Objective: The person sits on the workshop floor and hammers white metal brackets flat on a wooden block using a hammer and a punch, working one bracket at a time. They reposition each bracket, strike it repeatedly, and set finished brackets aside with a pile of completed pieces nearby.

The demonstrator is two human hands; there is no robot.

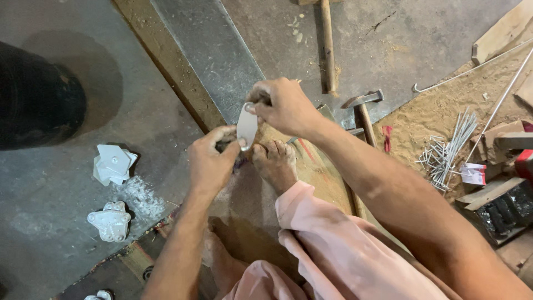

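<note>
Metal plate (246, 125), small, flat and pale, is being held upright just above a bare foot (276, 162) on the workshop floor. It is being pinched at its lower edge by the left hand (211, 161) and at its top by the right hand (284, 105) (fingers curled tight). A hammer (362, 106) is lying nearby, nails (447, 149) well apart.

Both hands, left hand (210, 161) and right hand (284, 105), pinch a small flat grey metal piece (246, 125) above a bare foot (275, 163) on the floor (61, 183).
</note>
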